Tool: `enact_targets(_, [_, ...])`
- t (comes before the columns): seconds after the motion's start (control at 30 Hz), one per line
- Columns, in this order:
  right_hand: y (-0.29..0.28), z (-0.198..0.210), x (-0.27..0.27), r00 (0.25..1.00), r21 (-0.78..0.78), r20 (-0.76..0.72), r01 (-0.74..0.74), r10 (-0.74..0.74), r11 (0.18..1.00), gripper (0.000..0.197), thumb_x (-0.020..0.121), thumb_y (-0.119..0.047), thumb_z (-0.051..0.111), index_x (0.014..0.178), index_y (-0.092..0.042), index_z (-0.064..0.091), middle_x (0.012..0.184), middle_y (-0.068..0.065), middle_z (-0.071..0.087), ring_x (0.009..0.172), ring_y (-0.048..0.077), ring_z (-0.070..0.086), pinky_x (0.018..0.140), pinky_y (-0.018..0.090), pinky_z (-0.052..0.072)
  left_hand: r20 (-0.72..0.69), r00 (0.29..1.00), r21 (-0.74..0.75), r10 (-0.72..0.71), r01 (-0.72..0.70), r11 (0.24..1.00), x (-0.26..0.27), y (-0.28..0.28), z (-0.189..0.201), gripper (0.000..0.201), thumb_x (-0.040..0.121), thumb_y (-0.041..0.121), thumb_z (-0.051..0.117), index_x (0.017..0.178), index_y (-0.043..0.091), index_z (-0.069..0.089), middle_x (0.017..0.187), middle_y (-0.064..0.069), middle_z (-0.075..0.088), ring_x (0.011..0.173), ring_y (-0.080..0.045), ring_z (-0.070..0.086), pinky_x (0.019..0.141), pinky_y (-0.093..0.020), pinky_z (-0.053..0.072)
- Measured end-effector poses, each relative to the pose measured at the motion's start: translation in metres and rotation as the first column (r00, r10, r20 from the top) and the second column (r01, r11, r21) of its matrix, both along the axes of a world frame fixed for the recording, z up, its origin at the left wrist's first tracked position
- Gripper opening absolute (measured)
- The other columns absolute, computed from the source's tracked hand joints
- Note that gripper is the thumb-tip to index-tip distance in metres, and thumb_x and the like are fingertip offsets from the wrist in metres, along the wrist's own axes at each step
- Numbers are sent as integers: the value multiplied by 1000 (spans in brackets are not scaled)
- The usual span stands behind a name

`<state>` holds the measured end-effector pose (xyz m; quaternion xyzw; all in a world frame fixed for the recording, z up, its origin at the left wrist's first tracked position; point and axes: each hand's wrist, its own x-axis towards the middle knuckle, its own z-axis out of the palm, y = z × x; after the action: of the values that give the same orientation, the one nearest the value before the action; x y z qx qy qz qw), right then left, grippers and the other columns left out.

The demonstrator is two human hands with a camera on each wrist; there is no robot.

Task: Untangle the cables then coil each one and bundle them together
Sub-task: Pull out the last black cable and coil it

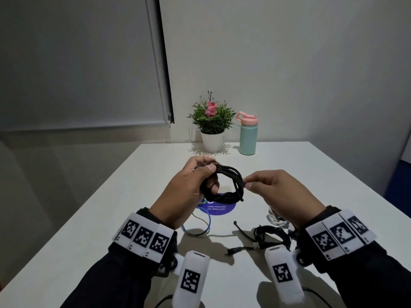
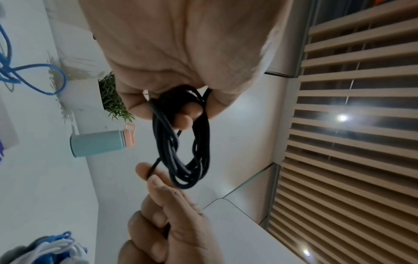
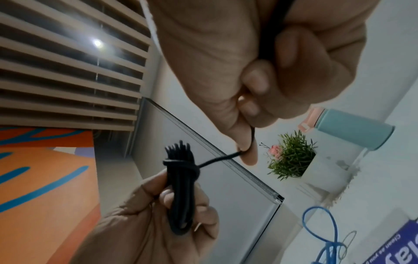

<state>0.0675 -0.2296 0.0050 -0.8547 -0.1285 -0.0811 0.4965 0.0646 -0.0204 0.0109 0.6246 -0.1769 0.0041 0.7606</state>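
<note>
My left hand (image 1: pixel 195 181) grips a coiled black cable (image 1: pixel 224 183) above the middle of the white table (image 1: pixel 89 218); in the left wrist view the coil (image 2: pixel 183 142) hangs from the curled fingers. My right hand (image 1: pixel 262 185) pinches the cable's loose end between thumb and forefinger just right of the coil, and that strand (image 3: pixel 217 159) runs to a wrap around the coil (image 3: pixel 181 187). A blue cable (image 1: pixel 200 227) lies below the left hand. A second black cable (image 1: pixel 262 238) with plugs and a white cable (image 1: pixel 278 218) lie under the right wrist.
A potted plant (image 1: pixel 212 123) and a teal bottle with a pink lid (image 1: pixel 248 134) stand at the table's far edge. A round blue sticker (image 1: pixel 220 207) lies under the coil. A window blind (image 1: pixel 77 63) hangs at the left.
</note>
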Motion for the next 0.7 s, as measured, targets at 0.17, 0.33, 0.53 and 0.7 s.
enact_targets(0.17, [0, 1, -1, 997, -179, 21, 70, -68, 981, 18, 95, -21, 59, 101, -28, 74, 78, -14, 68, 73, 3, 58, 60, 8, 39, 61, 986, 130, 153, -160, 979, 9, 0, -11, 26, 106, 15, 42, 105, 11, 68, 65, 3, 52, 70, -19, 53, 66, -26, 47])
enact_targets(0.33, [11, 14, -16, 904, -120, 422, 128, -66, 984, 10, 92, -27, 64, 91, -27, 74, 84, -14, 65, 80, -2, 58, 70, 8, 40, 94, 952, 192, 291, -305, 933, 14, -1, -18, 23, 107, 22, 44, 107, 13, 65, 69, 7, 58, 73, -14, 61, 76, -37, 49])
enact_targets(0.53, [33, 1, -25, 943, -231, 327, 17, 61, 973, 22, 98, -23, 53, 109, -27, 72, 92, -16, 66, 89, -1, 58, 72, 10, 38, 37, 966, 120, 255, -258, 959, 5, -14, -16, 20, 106, 21, 45, 106, 10, 62, 66, 8, 58, 69, -11, 59, 77, -35, 49])
enact_targets(0.7, [33, -4, -22, 926, -367, 377, 166, -16, 915, 19, 98, -26, 52, 112, -24, 65, 89, -7, 46, 81, 14, 53, 73, 29, 40, -37, 997, -33, 66, -68, 997, -4, -17, -8, 14, 104, 11, 47, 105, 1, 57, 68, -4, 55, 69, -21, 57, 75, -37, 48])
